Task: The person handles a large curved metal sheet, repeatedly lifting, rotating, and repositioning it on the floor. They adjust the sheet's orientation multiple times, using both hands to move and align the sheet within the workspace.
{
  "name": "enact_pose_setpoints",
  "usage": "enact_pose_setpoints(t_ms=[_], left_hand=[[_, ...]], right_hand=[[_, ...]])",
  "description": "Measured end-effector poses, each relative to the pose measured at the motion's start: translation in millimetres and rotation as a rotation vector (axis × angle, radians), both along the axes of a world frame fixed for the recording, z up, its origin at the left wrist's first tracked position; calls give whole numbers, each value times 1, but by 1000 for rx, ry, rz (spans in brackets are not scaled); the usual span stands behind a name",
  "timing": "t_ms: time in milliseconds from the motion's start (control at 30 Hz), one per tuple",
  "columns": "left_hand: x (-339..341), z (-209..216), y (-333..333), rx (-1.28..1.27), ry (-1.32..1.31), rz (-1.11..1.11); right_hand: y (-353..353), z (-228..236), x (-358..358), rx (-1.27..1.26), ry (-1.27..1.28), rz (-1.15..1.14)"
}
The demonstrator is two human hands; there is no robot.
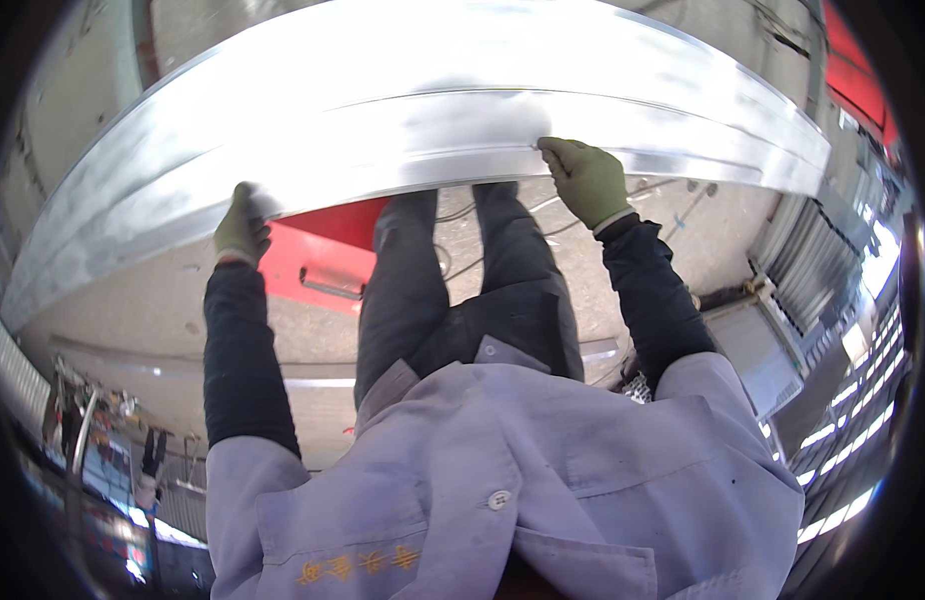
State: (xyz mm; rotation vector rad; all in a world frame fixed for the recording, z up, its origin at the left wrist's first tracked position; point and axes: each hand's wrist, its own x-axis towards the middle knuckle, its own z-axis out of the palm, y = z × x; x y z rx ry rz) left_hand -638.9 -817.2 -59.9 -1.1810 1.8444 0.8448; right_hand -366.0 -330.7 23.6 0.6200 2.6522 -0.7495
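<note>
A long, bright silver metal panel (403,135) with lengthwise folds stretches across the space before me, glaring strongly in the light. My left hand (245,226), in a green work glove, is closed round its near edge, on the left. My right hand (589,178), gloved the same way, is closed with thumb and forefinger pinched together over the strip near the panel's front edge. Whatever sits between those fingertips is too small to make out. A blurred grey patch lies beside the left fingers.
Below the panel, between my left arm and legs, is a red metal box (318,262) with a dark handle. Cables (555,232) run over the concrete floor. Stacked corrugated metal sheets (818,262) stand at right, near a pale cabinet (751,345). Red material (859,75) shows at upper right.
</note>
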Motion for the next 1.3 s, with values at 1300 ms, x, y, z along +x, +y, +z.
enact_pose_setpoints(t_ms=[1300], left_hand=[[-17, -1, -10, -2, 23, 108]], right_hand=[[319, -12, 218, 328, -269, -592]])
